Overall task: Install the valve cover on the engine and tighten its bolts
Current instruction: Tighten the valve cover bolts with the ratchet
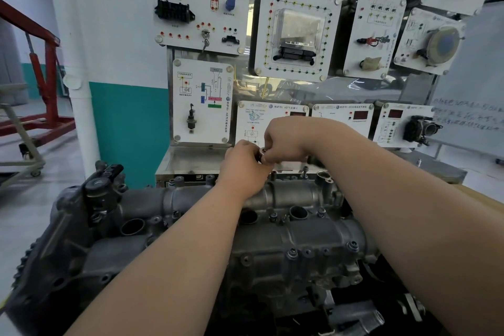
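Grey cast valve cover [308,232] seated atop engine [62,259], lying crosswise. Bolts [292,253] stand in bosses along near edge and centre. Small metal socket [263,157] pinched between left hand [242,169] and right hand [286,142] above far edge.

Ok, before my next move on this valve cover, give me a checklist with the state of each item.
1. Grey cast-metal valve cover lying on the dark engine: ok.
2. Cover fully seated all round: cannot tell.
3. Small silvery metal piece secured: ok, pinched between left hand and right hand.
4. Piece lined up with a hole: cannot tell, the hands hide it.
5. Dark bolts on the near edge present: ok; tightness cannot tell.
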Demonstrator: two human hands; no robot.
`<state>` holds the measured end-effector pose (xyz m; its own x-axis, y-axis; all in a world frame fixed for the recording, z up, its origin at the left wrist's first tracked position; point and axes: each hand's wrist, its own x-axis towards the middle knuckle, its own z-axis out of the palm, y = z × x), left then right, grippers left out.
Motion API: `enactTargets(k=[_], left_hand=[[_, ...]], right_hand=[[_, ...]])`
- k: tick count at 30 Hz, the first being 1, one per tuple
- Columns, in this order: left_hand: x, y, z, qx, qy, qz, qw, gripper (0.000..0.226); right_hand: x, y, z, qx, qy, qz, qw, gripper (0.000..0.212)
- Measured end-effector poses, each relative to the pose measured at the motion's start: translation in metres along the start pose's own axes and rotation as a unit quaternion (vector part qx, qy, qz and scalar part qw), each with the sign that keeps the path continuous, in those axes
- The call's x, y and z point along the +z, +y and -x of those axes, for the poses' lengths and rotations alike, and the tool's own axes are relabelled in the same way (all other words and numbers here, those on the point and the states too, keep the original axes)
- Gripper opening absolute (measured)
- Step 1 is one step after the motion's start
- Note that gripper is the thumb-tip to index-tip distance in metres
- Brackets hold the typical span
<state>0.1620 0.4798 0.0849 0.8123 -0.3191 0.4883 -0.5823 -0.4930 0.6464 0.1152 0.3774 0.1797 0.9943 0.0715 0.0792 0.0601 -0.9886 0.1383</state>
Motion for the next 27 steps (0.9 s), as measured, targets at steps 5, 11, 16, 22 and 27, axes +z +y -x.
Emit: enactTargets(k=[5,11,16,22,27], left_hand=[[0.002,0.000,0.002,0.013,0.019,-0.011,1.000,0.028],[0.002,-0.004,-0.006,0.006,0.000,-0.029,1.000,0.008],[0.001,0.002,0.002,-0.007,0.029,0.025,0.999,0.042],[0.001,0.000,-0.001,0.012,0.027,-0.019,0.999,0.010],[0.001,0.001,0.000,-0.003,0.027,-0.013,1.000,0.019]], right_hand=[[0.002,0.005,-0.001,0.002,0.009,-0.004,1.000,0.034],[0.007,-0.002,-0.004,0.041,-0.003,0.000,0.999,0.049],[-0.004,0.000,0.000,-0.002,-0.027,0.040,0.999,0.027],[0.003,-0.001,-0.001,0.043,-0.047,-0.012,0.998,0.052],[-0.002,-0.007,-0.001,0.018,-0.045,0.021,0.999,0.036]])
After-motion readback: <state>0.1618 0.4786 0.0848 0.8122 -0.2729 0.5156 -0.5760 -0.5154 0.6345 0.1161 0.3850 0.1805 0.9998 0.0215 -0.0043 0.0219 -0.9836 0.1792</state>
